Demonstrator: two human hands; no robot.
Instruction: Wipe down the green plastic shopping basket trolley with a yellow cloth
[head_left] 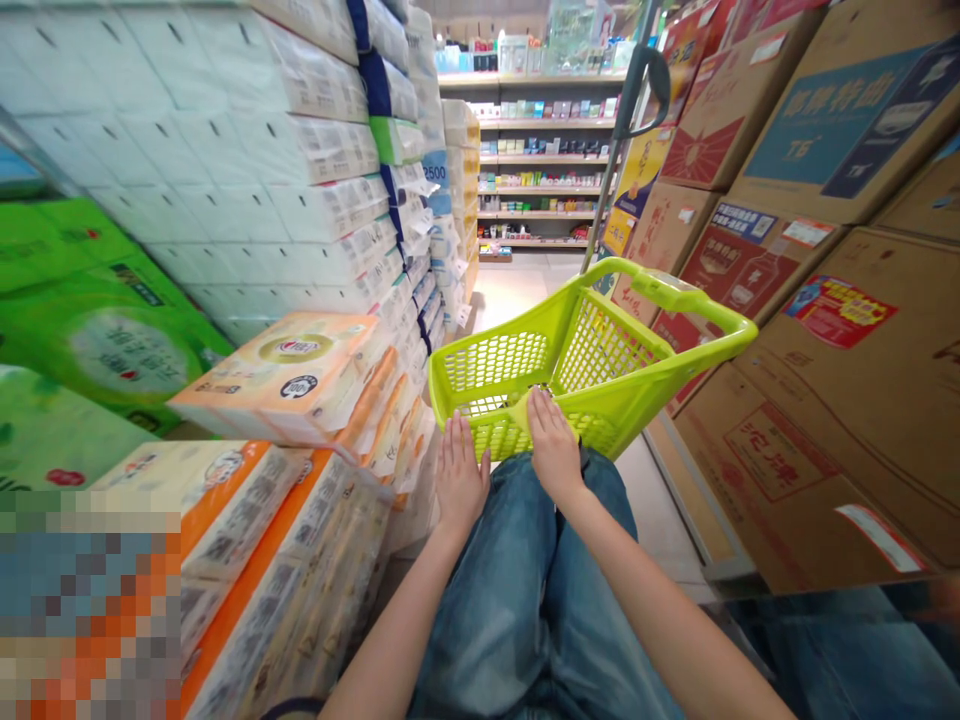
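A lime-green shopping basket (pixel 487 365) with a lattice of holes stands tilted in front of my knees, its long handle reaching to the right. My left hand (pixel 459 475) lies against the basket's near left corner, fingers stretched out and thumb apart. On the near rim, my right hand (pixel 553 440) presses a yellow cloth (pixel 523 412) against the plastic, fingers straight and close together. Part of the cloth is hidden under that hand. Small dark items at the bottom of the basket are too unclear to name.
Stacked tissue packs (pixel 300 365) and white paper bundles (pixel 225 160) line the left side. Cardboard cartons (pixel 847 400) are piled on the right. A grey pole with a hooked handle (pixel 637 90) stands behind the basket. Stocked shelves (pixel 540 160) close the aisle's far end.
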